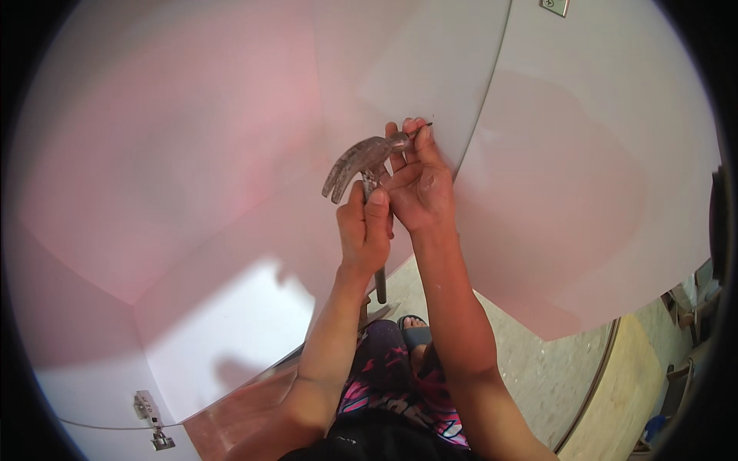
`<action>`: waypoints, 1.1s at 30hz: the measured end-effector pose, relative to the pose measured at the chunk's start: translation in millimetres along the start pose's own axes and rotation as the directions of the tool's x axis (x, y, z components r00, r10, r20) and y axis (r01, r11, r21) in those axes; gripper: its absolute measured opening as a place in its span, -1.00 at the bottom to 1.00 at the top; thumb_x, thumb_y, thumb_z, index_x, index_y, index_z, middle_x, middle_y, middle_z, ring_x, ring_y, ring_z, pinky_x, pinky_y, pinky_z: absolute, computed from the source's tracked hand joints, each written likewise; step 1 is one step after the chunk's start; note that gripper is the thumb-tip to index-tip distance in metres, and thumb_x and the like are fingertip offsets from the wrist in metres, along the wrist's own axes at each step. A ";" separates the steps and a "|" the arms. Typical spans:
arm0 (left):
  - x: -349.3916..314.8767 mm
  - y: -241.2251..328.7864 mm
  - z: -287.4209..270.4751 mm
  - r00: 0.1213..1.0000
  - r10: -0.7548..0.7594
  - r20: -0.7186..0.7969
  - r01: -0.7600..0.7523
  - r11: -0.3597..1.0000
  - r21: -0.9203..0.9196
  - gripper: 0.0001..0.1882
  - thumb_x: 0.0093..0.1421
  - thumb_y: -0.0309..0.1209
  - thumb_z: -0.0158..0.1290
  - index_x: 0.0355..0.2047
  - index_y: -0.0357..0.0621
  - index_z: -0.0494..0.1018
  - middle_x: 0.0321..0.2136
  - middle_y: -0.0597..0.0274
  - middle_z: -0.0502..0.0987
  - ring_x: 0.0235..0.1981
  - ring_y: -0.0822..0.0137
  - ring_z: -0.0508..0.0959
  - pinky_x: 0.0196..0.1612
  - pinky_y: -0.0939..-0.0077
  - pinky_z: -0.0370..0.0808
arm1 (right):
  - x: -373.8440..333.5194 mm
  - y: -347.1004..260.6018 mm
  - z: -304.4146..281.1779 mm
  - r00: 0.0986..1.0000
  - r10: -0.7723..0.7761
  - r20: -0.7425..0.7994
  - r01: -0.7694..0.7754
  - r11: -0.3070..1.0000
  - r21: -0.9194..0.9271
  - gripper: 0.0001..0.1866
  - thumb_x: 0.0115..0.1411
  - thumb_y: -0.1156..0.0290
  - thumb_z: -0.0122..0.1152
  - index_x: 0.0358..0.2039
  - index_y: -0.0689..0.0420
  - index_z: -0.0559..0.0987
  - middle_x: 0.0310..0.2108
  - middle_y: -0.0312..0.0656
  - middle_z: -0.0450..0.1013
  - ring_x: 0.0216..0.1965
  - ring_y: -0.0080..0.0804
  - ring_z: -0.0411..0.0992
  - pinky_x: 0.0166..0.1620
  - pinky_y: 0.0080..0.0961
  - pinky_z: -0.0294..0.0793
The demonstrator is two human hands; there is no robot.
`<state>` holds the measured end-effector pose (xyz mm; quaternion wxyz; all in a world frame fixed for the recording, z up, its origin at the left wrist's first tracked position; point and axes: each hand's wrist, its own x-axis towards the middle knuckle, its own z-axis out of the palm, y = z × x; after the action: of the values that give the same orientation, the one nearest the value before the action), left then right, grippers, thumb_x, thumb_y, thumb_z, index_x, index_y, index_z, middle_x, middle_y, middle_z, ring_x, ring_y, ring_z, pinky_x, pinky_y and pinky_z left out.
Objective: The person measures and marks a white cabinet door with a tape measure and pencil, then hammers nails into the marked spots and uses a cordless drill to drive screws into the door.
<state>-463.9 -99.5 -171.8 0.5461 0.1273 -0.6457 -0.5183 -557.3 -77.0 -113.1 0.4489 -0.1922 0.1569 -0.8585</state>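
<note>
My left hand grips a worn claw hammer by its handle, just below the head. The claw points left and the striking face points right. My right hand is raised beside it, palm toward me, with the thumb and fingertips pinching a thin dark nail. The nail's tip points up and right, near the white panel. The hammer face lies against or very close to the nail's back end; I cannot tell if they touch. Part of the handle shows below my left hand.
White panels form a cabinet-like interior on the left, with a metal hinge at lower left. A white door panel stands on the right, with another hinge at its top. Below are my sandalled foot, the floor and a wooden board.
</note>
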 end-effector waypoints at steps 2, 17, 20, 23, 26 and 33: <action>-4.3 -1.7 0.5 0.984 0.099 -0.147 -0.113 0.989 -0.092 -0.55 0.42 -0.02 -0.19 -0.34 -0.20 0.32 -0.68 0.34 0.33 -0.74 0.55 0.26 -0.68 0.62 0.26 | -0.9 0.3 0.8 1.000 0.002 -0.001 -0.002 1.000 -0.002 -0.84 0.31 0.15 0.20 -0.16 -0.16 0.49 -0.13 -0.55 0.45 0.14 -0.54 0.30 0.23 -0.27 0.07; -3.7 4.2 5.1 0.993 0.077 -0.089 -0.080 0.996 -0.026 -0.57 0.42 -0.08 -0.17 -0.35 -0.25 0.33 -0.72 0.34 0.33 -0.76 0.55 0.30 -0.71 0.62 0.25 | -0.4 3.2 -3.1 0.999 -0.009 -0.042 0.007 0.999 -0.038 -0.84 0.34 0.13 0.15 -0.13 -0.17 0.47 -0.11 -0.55 0.45 0.16 -0.54 0.29 0.25 -0.24 0.06; -2.9 8.7 1.9 0.998 0.034 -0.053 -0.030 0.997 0.077 -0.53 0.42 -0.02 -0.20 -0.36 -0.21 0.33 -0.70 0.32 0.32 -0.75 0.55 0.29 -0.71 0.63 0.28 | -4.3 7.3 1.7 0.999 -0.007 -0.035 0.005 0.999 -0.042 -0.83 0.34 0.13 0.15 -0.12 -0.17 0.47 -0.11 -0.55 0.44 0.15 -0.54 0.30 0.24 -0.24 0.09; -6.5 18.6 -9.4 0.999 -0.013 -0.040 0.007 0.989 -0.147 -0.52 0.42 0.01 -0.23 -0.36 -0.19 0.33 -0.68 0.31 0.31 -0.75 0.55 0.29 -0.72 0.63 0.29 | -9.4 7.3 3.8 0.998 -0.060 -0.027 0.058 0.996 -0.074 -0.82 0.33 0.13 0.16 -0.13 -0.15 0.47 -0.13 -0.55 0.44 0.11 -0.54 0.33 0.22 -0.25 0.14; -10.1 29.8 -30.6 0.982 -0.024 -0.189 -0.033 0.957 -0.288 -0.53 0.43 0.00 -0.26 -0.37 -0.15 0.32 -0.68 0.33 0.30 -0.76 0.54 0.27 -0.73 0.63 0.27 | -18.9 10.2 16.0 0.995 -0.069 -0.071 0.069 0.998 -0.005 -0.85 0.34 0.18 0.15 -0.14 -0.12 0.49 -0.17 -0.53 0.45 0.00 -0.56 0.40 0.19 -0.28 0.25; -14.6 43.9 -98.9 0.937 -0.092 -0.336 -0.074 0.890 -0.451 -0.56 0.43 -0.01 -0.24 -0.39 -0.10 0.31 -0.76 0.36 0.25 -0.80 0.55 0.22 -0.74 0.66 0.22 | -44.0 66.3 38.9 0.966 -0.193 0.173 0.222 0.960 -0.170 -0.86 0.34 0.33 0.15 -0.16 0.08 0.51 -0.33 -0.34 0.51 -0.30 -0.57 0.49 -0.11 -0.50 0.55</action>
<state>-358.0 -122.3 -157.9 0.6636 0.0882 -0.3982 -0.6271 -468.9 -80.5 -116.6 0.3468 -0.3150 0.1810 -0.8647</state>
